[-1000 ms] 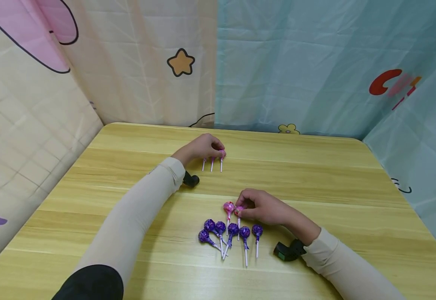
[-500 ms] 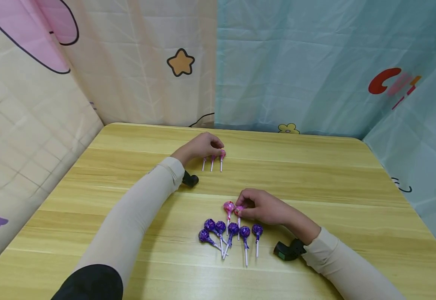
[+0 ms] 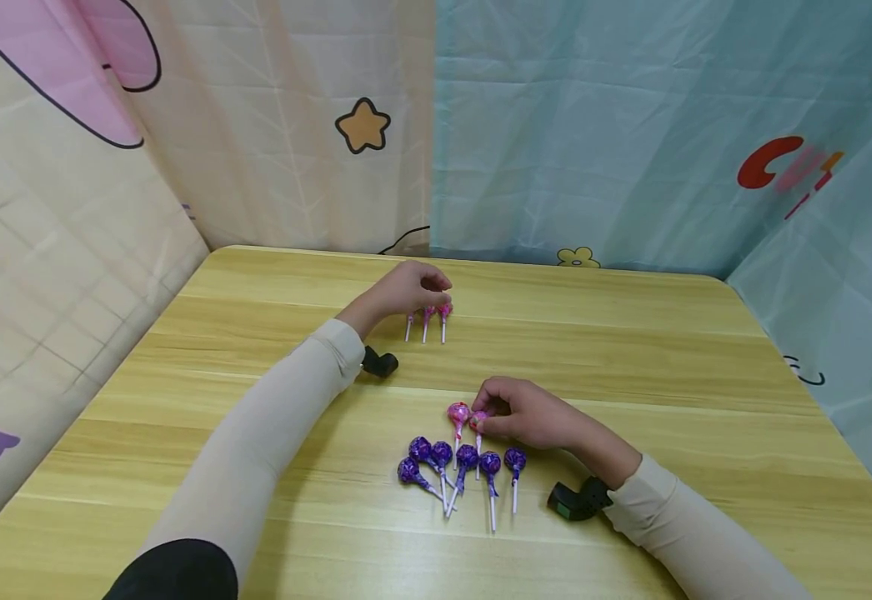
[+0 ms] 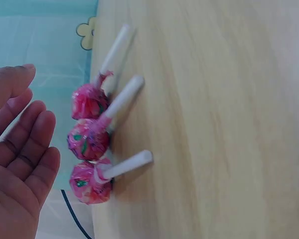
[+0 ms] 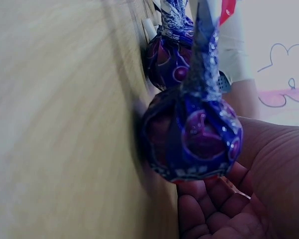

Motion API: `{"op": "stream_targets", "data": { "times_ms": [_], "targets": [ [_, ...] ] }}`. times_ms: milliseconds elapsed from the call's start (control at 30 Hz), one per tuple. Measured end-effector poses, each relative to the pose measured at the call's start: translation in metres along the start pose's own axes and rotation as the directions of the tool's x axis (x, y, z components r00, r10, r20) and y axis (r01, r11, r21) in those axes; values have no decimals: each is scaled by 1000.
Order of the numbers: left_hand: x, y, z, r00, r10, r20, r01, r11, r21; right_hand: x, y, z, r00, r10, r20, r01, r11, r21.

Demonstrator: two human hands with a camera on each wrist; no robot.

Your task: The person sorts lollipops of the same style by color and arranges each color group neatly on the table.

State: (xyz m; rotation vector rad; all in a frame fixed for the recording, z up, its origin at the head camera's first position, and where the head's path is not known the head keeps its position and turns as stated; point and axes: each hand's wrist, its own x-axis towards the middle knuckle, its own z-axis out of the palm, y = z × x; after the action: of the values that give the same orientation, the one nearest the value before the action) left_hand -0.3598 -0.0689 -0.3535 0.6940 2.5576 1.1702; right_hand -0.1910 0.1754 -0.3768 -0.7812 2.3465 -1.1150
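Note:
At the back of the table, my left hand hovers over a row of three pink-wrapped lollipops with relaxed fingers. In the left wrist view those pink lollipops lie side by side, their white sticks parted from the hand, which holds nothing. Nearer me, my right hand pinches the head of another pink lollipop between thumb and fingers. One more pink lollipop lies just left of it. Several purple lollipops are spread in front; a purple head covers the right fingertips in the right wrist view.
The wooden table reaches back to printed curtains. A black wrist device sits beside the right cuff, and another black device beside the left cuff. Some purple sticks cross at the left of the group.
My left hand has lifted slightly off the back row, its fingers coming away from the rightmost pink lollipop and uncovering more of the heads. The right hand stays in place.

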Motion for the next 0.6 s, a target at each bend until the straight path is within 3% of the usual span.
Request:
{"op": "stream_targets", "data": {
  "times_ms": [167,367,600],
  "targets": [
    [-13,7,1,999,8,-33,-10,999,-53,0,0,0,1000,-2,-3,2,1000,-2],
    [-37,11,14,1000,7,18,-3,982,-188,-1,-1,-1,1000,-8,-4,8,1000,-7],
    [-69,22,34,995,47,85,-34,988,-150,0,-1,-1,1000,-10,-2,10,1000,-10]
  ]
}}
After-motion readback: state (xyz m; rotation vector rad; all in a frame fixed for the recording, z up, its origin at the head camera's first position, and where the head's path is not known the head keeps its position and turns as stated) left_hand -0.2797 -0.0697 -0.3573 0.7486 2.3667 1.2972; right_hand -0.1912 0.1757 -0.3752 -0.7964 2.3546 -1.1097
